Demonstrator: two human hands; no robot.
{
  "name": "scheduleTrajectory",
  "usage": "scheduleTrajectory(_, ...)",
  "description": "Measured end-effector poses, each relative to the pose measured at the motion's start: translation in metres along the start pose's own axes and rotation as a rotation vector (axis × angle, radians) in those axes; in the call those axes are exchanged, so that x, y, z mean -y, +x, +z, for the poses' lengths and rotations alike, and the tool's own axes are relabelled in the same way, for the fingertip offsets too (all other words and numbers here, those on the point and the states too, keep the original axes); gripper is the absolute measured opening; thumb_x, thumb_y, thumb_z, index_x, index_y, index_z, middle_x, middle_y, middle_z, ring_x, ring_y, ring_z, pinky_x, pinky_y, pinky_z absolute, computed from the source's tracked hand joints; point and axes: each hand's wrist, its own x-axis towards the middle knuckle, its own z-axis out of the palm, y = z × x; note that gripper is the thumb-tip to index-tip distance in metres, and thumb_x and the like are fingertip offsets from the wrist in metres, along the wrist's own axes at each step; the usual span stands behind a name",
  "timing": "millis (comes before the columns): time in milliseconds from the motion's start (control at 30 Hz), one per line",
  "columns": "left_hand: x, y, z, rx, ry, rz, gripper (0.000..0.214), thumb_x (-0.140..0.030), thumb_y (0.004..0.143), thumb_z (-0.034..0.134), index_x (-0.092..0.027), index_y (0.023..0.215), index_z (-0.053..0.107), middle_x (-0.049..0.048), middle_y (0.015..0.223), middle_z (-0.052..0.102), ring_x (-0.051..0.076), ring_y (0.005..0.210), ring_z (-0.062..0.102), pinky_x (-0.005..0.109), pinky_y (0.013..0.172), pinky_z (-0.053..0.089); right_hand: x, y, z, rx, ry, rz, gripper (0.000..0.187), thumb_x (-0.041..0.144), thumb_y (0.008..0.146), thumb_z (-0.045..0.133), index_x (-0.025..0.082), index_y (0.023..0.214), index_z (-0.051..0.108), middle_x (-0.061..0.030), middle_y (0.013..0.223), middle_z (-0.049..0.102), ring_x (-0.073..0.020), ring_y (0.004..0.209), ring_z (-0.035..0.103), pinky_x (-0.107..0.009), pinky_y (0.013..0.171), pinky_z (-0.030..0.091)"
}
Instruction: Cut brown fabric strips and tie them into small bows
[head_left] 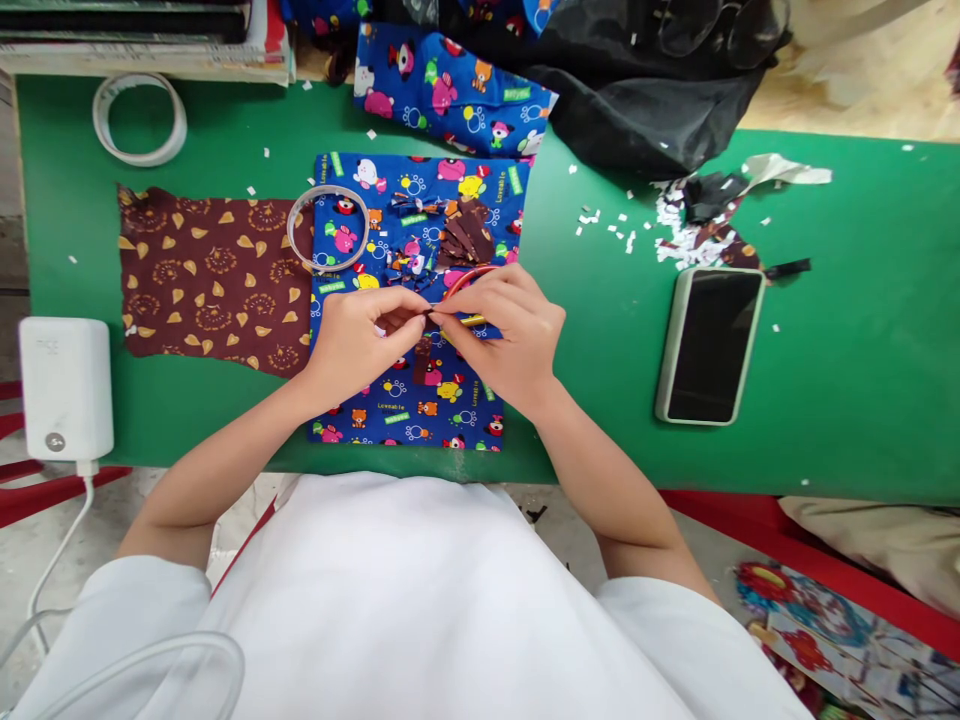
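Observation:
My left hand point(367, 335) and my right hand point(504, 318) meet fingertip to fingertip over a blue cartoon-print cloth point(397, 395). Both are closed in a pinch on a small dark piece point(428, 312), mostly hidden by the fingers; it looks like a scrap of cloth. Partly under my right hand lies a thin tool with a yellow and red edge point(474, 320), its kind hidden. Just beyond the hands, brown cloth strips point(466, 235) and bunched blue print strips point(411, 262) lie on the blue cloth. A brown strip point(422, 360) lies below my fingers.
A tape roll point(366, 240) overlaps the blue cloth and a brown patterned cloth point(217, 280). Another tape roll point(105, 120) is at the far left, above a white power bank point(66, 390). Rightward are a phone point(711, 345), paper scraps point(679, 240) and a black bag point(645, 110).

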Motion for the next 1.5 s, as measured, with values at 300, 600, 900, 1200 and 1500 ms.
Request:
scheduleTrajectory(300,0.001,0.000,-0.002,0.012,0.082,0.088,0.015,-0.014,0.077,0.059,-0.016,0.082,0.073,-0.0028,0.069,0.070,0.008,0.057,0.058,0.017,0.059,0.046,-0.001,-0.001,-0.001,0.025,0.030,0.028,0.017,0.036,0.087,0.061,0.023,0.079,0.067,-0.0006,0.071,0.070,-0.0152,0.071,0.060,-0.032,0.070,0.049)
scheduleTrajectory(600,0.010,0.000,0.002,0.028,0.278,0.223,0.020,-0.020,0.087,0.050,-0.019,0.089,0.071,0.0011,0.086,0.073,0.012,0.079,0.066,0.022,0.074,0.049,-0.004,-0.006,0.003,0.087,-0.116,0.008,0.015,0.037,0.090,0.057,0.026,0.084,0.066,-0.0021,0.080,0.069,-0.0183,0.078,0.060,-0.038,0.075,0.050)
scheduleTrajectory(900,0.007,0.003,-0.004,0.103,0.251,0.197,0.013,-0.017,0.083,0.057,-0.016,0.084,0.069,-0.0003,0.076,0.069,0.010,0.066,0.059,0.021,0.068,0.046,-0.005,-0.005,0.003,0.174,-0.121,-0.140,0.021,0.028,0.095,0.041,0.021,0.082,0.056,-0.0073,0.083,0.062,-0.0198,0.079,0.056,-0.038,0.074,0.049)
scheduleTrajectory(1200,0.009,0.011,-0.025,0.439,0.352,0.184,0.018,-0.026,0.082,0.057,-0.019,0.082,0.073,0.0026,0.076,0.061,0.014,0.072,0.056,0.026,0.068,0.041,-0.012,0.002,-0.011,0.287,-0.060,0.015,0.022,0.030,0.095,0.038,0.022,0.085,0.055,-0.0068,0.084,0.062,-0.0209,0.080,0.056,-0.040,0.077,0.047)
scheduleTrajectory(1500,0.008,0.012,-0.031,0.378,0.409,0.214,0.022,-0.027,0.084,0.051,-0.016,0.081,0.070,0.0038,0.074,0.062,0.016,0.073,0.057,0.028,0.069,0.043,-0.032,0.003,-0.022,0.507,-0.363,-0.008,0.015,0.022,0.082,0.047,0.019,0.093,0.057,-0.0105,0.087,0.059,-0.0268,0.083,0.051,-0.041,0.072,0.040)
